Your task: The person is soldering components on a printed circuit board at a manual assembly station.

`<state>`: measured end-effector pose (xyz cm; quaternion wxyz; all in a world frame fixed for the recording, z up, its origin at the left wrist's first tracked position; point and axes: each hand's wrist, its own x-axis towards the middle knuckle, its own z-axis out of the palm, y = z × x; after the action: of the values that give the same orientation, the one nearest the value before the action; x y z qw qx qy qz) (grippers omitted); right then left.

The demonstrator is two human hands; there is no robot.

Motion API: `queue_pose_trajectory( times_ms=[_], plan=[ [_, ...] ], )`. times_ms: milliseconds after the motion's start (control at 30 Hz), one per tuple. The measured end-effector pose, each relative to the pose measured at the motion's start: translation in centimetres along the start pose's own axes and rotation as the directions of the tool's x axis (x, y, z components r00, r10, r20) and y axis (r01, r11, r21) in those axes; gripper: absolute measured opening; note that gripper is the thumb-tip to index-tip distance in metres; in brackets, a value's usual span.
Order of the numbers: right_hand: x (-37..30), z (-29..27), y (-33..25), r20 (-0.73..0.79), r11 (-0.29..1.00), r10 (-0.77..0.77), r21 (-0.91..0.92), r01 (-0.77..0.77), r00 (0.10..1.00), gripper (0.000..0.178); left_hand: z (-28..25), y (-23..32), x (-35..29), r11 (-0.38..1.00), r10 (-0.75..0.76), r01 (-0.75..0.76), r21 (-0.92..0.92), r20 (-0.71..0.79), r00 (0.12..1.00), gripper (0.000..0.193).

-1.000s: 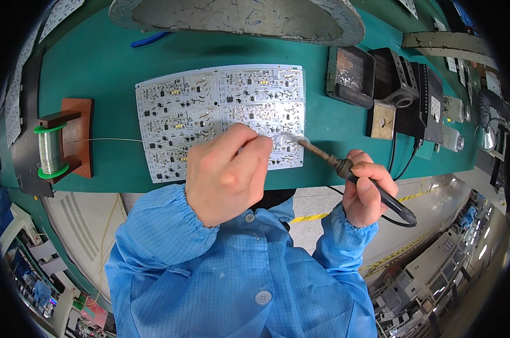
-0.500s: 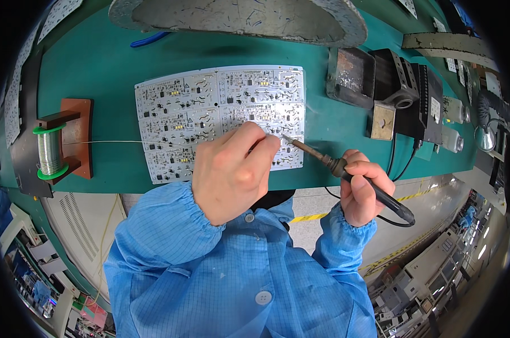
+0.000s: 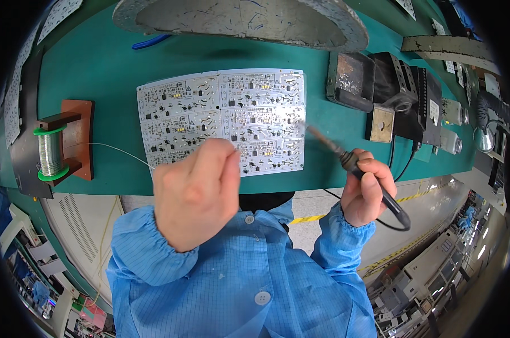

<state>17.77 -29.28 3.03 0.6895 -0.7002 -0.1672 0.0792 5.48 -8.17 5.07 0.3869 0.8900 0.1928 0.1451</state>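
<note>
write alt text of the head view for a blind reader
A person's right hand holds a black-handled soldering iron beside the right edge of a white rectangular circuit-board panel on a green tabletop. Thin silvery wire runs from a green-flanged spool to the closed left hand at the panel's lower left.

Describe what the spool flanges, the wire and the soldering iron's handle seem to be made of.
Spool flanges: probably smooth plastic, going by their even bright green. Wire: metal, bright finish, shown by its silvery sheen. Soldering iron's handle: perhaps hard plastic, smooth and black; the view leaves rubber possible.
</note>
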Motion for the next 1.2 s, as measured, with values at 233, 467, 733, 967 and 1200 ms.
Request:
queue_pose_trajectory(
  times_ms=[233, 467, 733, 967, 1200],
  plan=[
    [0.6, 1.9, 3.1, -0.021, 0.845, -0.357, -0.434, 0.313, 0.934, 0.051, -2.6, -2.2, -0.6, 0.986, -0.1, 0.116, 0.118, -0.134, 0.986, 0.007],
    [1.5, 1.4, 4.1, 0.067, 0.836, -0.309, -0.457, 0.305, 0.949, 0.044, -3.5, -5.3, -1.3, 0.968, -0.231, 0.246, 0.039, -0.232, 0.945, 0.004],
    [0.1, 2.3, 3.8, 0.052, 0.879, -0.26, -0.401, 0.258, 0.964, 0.046, -2.2, -8.5, -2.1, 0.941, -0.311, 0.225, -0.251, -0.39, 0.867, 0.006],
    [-2.0, 3.3, 4.5, 0.139, 0.851, -0.266, -0.43, 0.3, 0.954, 0.051, -1.3, -9.9, -2.3, 0.919, -0.321, 0.156, -0.362, -0.458, 0.829, 0.008],
    [-1.9, 3.2, 4.8, 0.156, 0.838, -0.315, -0.417, 0.351, 0.936, 0.052, -1.4, -10.0, -2.2, 0.921, -0.308, 0.14, -0.364, -0.457, 0.835, 0.008]
  ],
)
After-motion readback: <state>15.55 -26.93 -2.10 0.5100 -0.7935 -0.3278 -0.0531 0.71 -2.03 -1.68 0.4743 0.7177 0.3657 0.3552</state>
